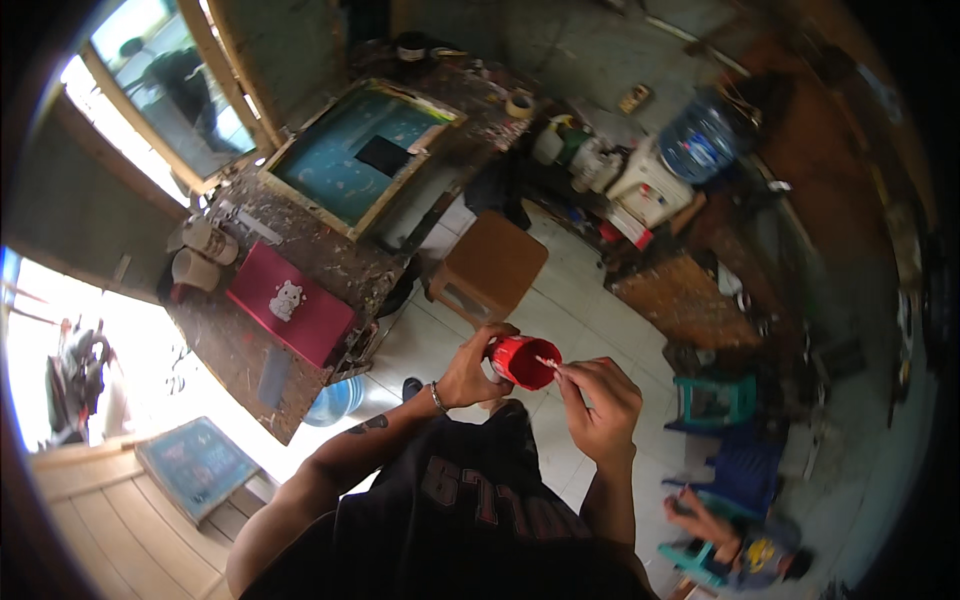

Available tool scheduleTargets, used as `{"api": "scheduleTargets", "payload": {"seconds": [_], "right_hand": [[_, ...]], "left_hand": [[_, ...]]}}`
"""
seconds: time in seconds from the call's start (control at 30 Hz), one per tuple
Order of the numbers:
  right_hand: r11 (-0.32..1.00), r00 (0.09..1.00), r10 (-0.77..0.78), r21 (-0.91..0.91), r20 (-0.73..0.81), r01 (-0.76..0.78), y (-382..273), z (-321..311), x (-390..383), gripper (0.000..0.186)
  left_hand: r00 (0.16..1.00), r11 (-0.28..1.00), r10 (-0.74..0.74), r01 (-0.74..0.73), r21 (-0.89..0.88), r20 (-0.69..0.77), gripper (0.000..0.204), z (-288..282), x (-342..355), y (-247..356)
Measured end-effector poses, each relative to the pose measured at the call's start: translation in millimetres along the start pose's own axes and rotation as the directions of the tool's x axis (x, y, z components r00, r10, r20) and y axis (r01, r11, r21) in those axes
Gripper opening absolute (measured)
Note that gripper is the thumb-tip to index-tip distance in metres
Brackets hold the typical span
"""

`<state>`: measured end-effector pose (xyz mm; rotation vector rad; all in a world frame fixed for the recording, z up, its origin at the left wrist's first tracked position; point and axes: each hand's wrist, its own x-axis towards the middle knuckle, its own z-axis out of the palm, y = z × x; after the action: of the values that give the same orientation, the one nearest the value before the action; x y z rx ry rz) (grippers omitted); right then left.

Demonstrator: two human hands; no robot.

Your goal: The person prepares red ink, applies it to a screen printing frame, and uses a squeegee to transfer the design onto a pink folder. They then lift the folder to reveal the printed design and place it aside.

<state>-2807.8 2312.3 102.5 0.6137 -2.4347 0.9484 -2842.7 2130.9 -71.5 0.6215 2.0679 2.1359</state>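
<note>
My left hand (466, 372) is closed around a red container (512, 364), whose open mouth tilts toward the right and shows a deep red inside. In my right hand (604, 408), fingertips pinch a short whitish stick (546, 361), and its far end reaches into the container's mouth. The contents at the bottom of the container cannot be made out. Both hands are in front of my body, above the tiled floor. A brown stool (492, 262) stands just beyond them.
On the stained workbench (250, 335) at left lie a framed printing screen (330, 165) and a pink panel with a white bear print (290, 300). A blue bucket (335, 402) is below. A water dispenser (650, 190) stands at far right. Another person (755, 555) sits at lower right.
</note>
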Motion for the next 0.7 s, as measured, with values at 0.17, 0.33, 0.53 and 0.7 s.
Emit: {"api": "scheduleTargets", "payload": {"seconds": [0.17, 0.33, 0.53, 0.7], "right_hand": [[0.962, 0.957, -0.165, 0.254, 0.237, 0.103, 70.9, 10.6, 84.7, 0.014], [0.881, 0.87, -0.376, 0.413, 0.318, 0.229, 108.4, 47.0, 166.7, 0.012], [0.844, 0.756, -0.465, 0.49, 0.46, 0.22, 116.5, 131.0, 247.3, 0.012], [0.838, 0.67, -0.505, 0.496, 0.544, 0.229, 103.4, 178.1, 294.4, 0.014]], "left_hand": [[0.932, 0.992, -0.061, 0.098, 0.086, -0.358, 0.078, -5.3, 51.3, -3.3], [0.823, 0.968, -0.007, 0.149, 0.203, -0.568, 0.077, -27.1, 87.9, -8.1], [0.695, 0.981, 0.08, 0.072, 0.179, -0.714, 0.086, -82.3, 118.3, -40.2], [0.632, 0.947, 0.178, 0.099, 0.306, -0.755, 0.087, -134.4, 139.0, -50.6]]}}
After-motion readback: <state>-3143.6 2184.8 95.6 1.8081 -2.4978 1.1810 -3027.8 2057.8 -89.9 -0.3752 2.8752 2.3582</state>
